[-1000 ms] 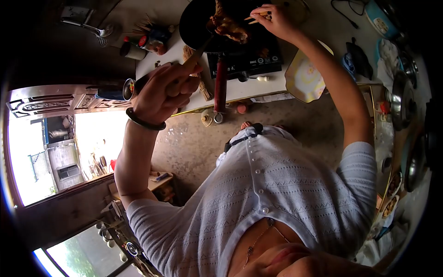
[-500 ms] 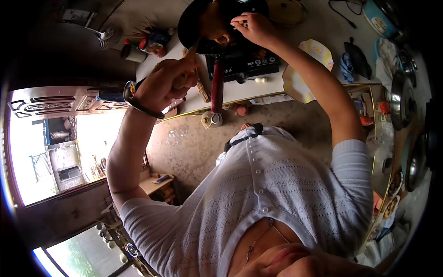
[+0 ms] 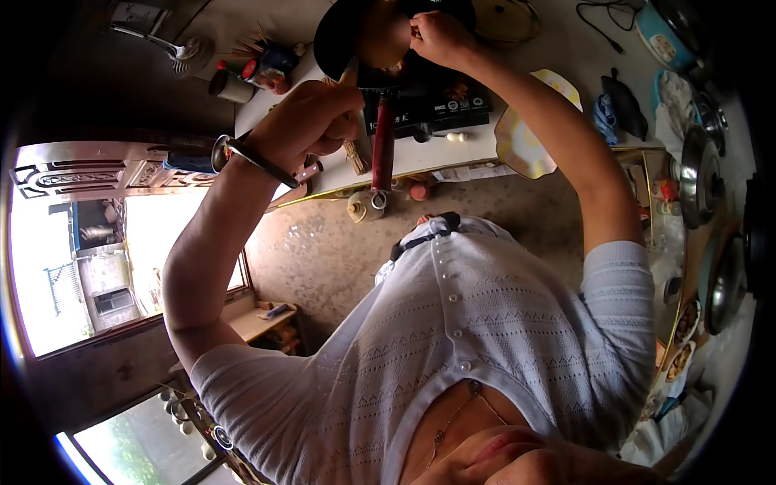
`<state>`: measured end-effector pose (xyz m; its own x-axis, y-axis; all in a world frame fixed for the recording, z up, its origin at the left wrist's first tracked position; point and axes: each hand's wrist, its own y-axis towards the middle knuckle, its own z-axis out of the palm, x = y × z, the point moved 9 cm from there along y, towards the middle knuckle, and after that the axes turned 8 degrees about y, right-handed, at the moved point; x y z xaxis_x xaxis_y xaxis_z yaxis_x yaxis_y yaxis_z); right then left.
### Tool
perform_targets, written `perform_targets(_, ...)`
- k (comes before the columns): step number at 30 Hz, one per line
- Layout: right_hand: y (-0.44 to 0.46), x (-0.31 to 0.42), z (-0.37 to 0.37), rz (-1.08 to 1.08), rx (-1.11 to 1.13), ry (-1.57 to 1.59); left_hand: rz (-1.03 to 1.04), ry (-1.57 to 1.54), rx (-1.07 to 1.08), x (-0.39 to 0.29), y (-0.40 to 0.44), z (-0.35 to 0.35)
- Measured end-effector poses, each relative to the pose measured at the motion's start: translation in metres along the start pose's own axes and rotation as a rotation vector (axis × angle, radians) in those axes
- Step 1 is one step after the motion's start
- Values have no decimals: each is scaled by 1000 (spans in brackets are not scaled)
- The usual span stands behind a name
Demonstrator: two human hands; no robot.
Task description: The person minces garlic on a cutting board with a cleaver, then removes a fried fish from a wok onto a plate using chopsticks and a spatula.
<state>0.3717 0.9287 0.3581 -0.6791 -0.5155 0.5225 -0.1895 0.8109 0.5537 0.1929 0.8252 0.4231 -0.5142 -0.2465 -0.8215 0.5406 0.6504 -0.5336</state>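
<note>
My left hand point(image 3: 311, 121), a bangle on its wrist, is closed around a thin light-brown stick-like handle point(image 3: 349, 73) that points towards the black pan point(image 3: 331, 48). What the handle ends in cannot be made out. Over the pan's far right side, my right hand point(image 3: 440, 39) has its fingers pinched together; anything between them is too small to name. A brown mass point(image 3: 384, 40) in the pan looks blurred. The pan's red handle point(image 3: 383, 145) points towards me. Beneath the pan is a black cooktop point(image 3: 453, 109) with white markings.
Right of the cooktop lies a flower-edged plate point(image 3: 517, 141), partly under my right forearm. A knife handle point(image 3: 309, 171) and a bundle of bristles point(image 3: 356, 158) lie by my left hand. Jars point(image 3: 234, 86) stand at the back left; a blue cooker point(image 3: 664, 40) sits far right.
My left hand has shifted slightly right and its elbow has swung outward, exposing the knife handle. My right hand has moved a little up, its fingers staying pinched over the pan.
</note>
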Motion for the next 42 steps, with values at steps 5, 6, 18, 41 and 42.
perform_targets(5,3,-11,-12,122,-94,-53,-30,125,70,3,-1,4)
perform_targets(6,3,-7,-18,170,-82,-37,-50,128,69,5,-1,5)
perform_targets(18,-33,-9,-54,207,-262,342,-38,116,66,13,1,9)
perform_targets(41,-158,4,-79,315,-567,380,-52,97,3,18,-2,19)
perform_targets(42,-158,3,-79,321,-563,383,-47,112,1,17,-1,19)
